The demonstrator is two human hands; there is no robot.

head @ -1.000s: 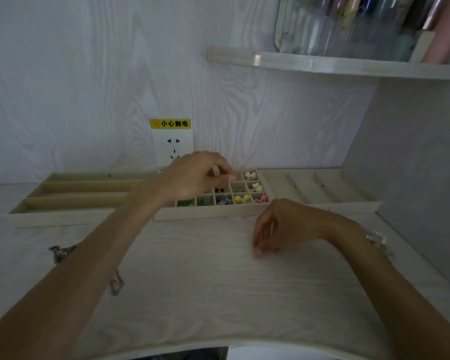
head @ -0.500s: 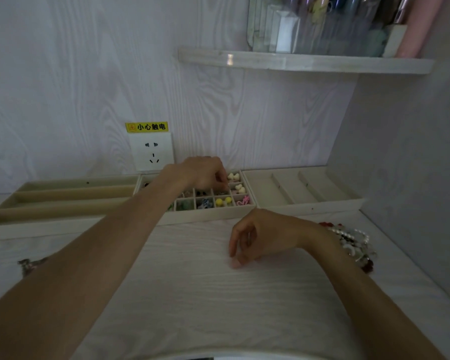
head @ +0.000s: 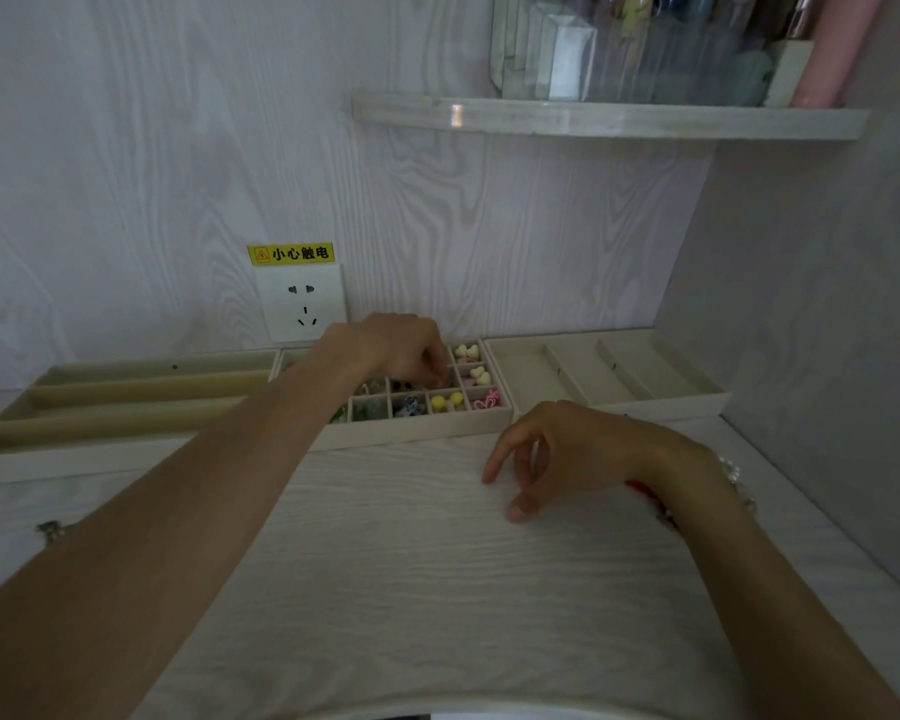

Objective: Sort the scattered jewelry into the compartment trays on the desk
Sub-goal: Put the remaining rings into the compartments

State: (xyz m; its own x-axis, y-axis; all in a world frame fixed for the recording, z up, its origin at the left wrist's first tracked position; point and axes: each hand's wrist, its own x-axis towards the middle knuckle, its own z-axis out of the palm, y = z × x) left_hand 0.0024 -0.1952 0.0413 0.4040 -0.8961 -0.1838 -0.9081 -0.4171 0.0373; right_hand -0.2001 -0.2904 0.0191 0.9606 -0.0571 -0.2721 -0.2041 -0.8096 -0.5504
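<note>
Left hand [head: 396,350] reaches into the grid tray [head: 417,426], fingers curled down over a middle cell; whether they pinch anything cannot be told. Right hand [head: 567,454] rests on the bench [head: 411,563] at 3 o'clock, fingers loosely curled, empty, presumably waiting.

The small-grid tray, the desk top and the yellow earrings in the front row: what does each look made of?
Small-grid tray: probably board or wood covered in cream leatherette or fabric; matte, with thin, straight dividers. Desk top: likely white woodgrain laminate; the grain looks printed, with a dull sheen. Yellow earrings: seemingly plastic or resin; opaque, evenly coloured, rounded. Too small to be sure.
</note>
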